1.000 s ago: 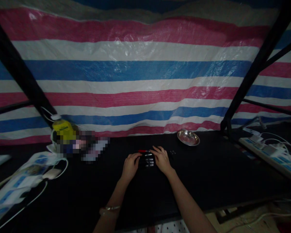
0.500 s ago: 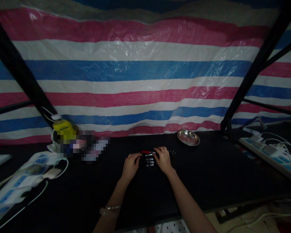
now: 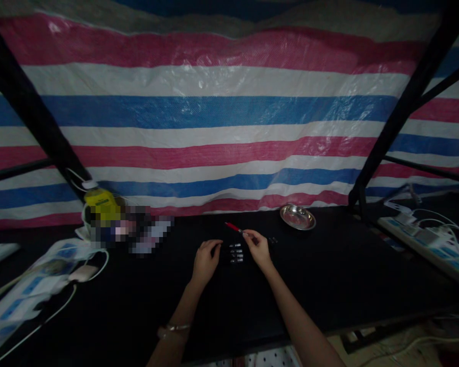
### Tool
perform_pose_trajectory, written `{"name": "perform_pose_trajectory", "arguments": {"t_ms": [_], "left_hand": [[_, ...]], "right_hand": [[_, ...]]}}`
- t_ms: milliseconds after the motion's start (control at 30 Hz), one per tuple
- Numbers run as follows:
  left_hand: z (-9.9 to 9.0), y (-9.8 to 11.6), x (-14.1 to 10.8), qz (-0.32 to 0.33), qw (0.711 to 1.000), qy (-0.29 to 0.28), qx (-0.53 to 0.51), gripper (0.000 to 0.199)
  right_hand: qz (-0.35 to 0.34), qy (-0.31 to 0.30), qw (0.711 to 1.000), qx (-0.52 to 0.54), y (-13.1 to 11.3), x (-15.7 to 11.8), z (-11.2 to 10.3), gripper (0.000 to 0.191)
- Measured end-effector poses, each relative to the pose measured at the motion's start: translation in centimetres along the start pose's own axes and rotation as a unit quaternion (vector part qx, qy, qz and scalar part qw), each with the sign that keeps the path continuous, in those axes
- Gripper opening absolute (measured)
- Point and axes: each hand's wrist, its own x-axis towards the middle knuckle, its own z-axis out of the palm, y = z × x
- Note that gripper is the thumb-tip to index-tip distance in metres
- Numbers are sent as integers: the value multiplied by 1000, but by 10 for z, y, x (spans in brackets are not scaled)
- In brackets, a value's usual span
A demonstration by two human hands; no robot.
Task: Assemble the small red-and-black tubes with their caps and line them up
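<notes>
My right hand (image 3: 258, 248) pinches the silver end of a slim red pen (image 3: 234, 227) between thumb and fingers. The pen is raised at a slant, its red end pointing up and to the left. Below it, several slim dark pieces with silver parts (image 3: 236, 253) lie in a row on the black table (image 3: 229, 300); their dark portions blend into the tabletop. My left hand (image 3: 206, 259) rests at the left end of that row, fingers bent and slightly apart, with nothing visible in them. Small clear or silver bits (image 3: 273, 240) lie just right of my right hand.
A shiny metal dish (image 3: 297, 217) stands at the back right. Power strips with cables lie left (image 3: 30, 290) and right (image 3: 432, 242). A yellow bottle (image 3: 104, 203) is at the back left, beside blurred-out items. A striped tarp (image 3: 229, 112) hangs behind, between black posts.
The red pen has come up off the row and tilted, held in my right hand alone. My left hand, formerly at its other end, has stayed nearly in place.
</notes>
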Motion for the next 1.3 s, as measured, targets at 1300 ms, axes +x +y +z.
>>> {"name": "perform_pose_trajectory", "arguments": {"t_ms": [1300], "left_hand": [[-11, 25, -2, 85, 992, 66, -62, 20]], "right_hand": [[279, -191, 893, 297, -15, -6, -3, 29]]}}
